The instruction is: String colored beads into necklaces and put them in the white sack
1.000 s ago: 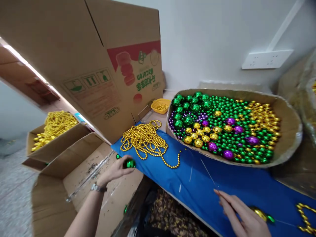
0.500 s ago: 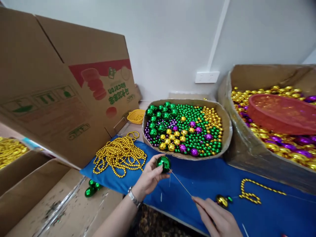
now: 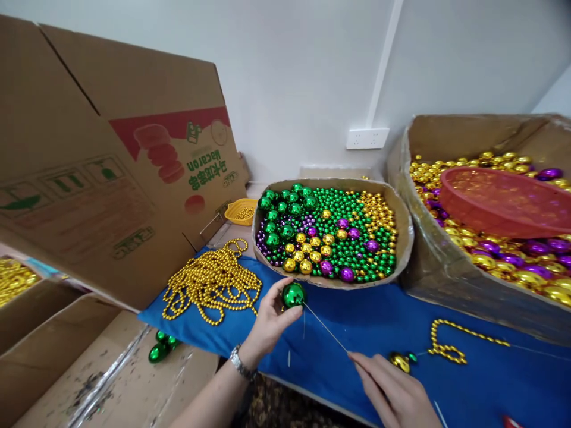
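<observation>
My left hand [image 3: 269, 326], with a metal watch at the wrist, grips a large shiny green ball bead [image 3: 294, 295] above the blue cloth. Pinched in the fingers of my right hand [image 3: 395, 389] is a long thin needle [image 3: 328, 329]. Its far end meets the lower right side of the bead; whether it goes into a hole is too small to tell. Just behind the bead stands a shallow cardboard tray [image 3: 405, 232] of green, gold and purple beads. A large gold bead [image 3: 400, 361] and a small green one lie beside my right hand.
A heap of gold bead strings [image 3: 209, 282] lies left on the blue cloth [image 3: 330, 380]. A gold bead chain [image 3: 433, 339] lies at right. Behind it, a big cardboard box [image 3: 446, 291] holds beads and a red basket [image 3: 499, 217]. A tall carton [image 3: 89, 172] stands left.
My left thumb has slid from the bead's face down to its lower edge. The needle end stays at the bead. The whole view has shifted slightly.
</observation>
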`<state>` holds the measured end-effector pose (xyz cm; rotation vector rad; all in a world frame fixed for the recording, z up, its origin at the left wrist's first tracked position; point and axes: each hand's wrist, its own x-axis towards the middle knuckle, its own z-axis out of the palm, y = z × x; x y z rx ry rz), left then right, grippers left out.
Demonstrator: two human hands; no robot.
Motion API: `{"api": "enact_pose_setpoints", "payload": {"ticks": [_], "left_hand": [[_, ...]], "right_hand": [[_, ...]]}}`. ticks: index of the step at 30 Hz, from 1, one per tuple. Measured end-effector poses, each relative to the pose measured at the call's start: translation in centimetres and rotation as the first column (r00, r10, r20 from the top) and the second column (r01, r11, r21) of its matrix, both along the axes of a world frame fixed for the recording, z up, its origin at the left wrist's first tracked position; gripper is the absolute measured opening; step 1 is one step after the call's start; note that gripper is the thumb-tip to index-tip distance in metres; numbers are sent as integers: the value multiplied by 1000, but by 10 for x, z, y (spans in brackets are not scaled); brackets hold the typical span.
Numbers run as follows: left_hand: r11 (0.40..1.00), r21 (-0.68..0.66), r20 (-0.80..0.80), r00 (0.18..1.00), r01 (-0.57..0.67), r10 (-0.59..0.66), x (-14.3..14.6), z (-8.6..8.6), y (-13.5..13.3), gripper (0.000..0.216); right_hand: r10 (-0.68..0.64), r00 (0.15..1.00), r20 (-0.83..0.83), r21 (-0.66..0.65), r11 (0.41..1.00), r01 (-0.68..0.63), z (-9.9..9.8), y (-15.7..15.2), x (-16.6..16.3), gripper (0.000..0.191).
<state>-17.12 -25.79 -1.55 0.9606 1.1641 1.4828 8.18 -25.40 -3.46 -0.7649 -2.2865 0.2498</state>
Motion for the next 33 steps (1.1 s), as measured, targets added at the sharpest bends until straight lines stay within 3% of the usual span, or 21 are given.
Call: {"api": "enact_pose_setpoints", "payload": {"ticks": [5,9,11,13,15,19,23,33], "left_hand": [[997,80,-219,976,8,9,-9,-6,1,63],[981,194,-529,843,4,101,-10,-1,-2,59],[975,207,-592,803,76,63,-5,1,-4,59],[972,166,-503,862,163,-59,3,2,-6,57],[971,127,-293,943,203,-159,11,1,-7,49],[976,94,63,978,194,-201,22,0,-6,58],[974,77,127,967,214,-222,25,1,-3,71],[975,25,272,937,223,-221,30,-2,10,61]], "right_hand": [[0,1000,13,44,999,-1,-1,1,1,29],[-34,997,64,124,992,25,-1,3,-2,33],[-57,996,64,156,987,46,-1,4,-6,34],[-69,996,52,146,987,60,-2,5,-9,34],[-61,998,30,112,992,58,-4,6,-12,31],[-31,999,-23,77,997,33,-10,8,-8,26],[-59,997,-42,101,993,63,-15,11,-2,25],[-49,999,-15,88,995,50,-13,22,3,26]]}}
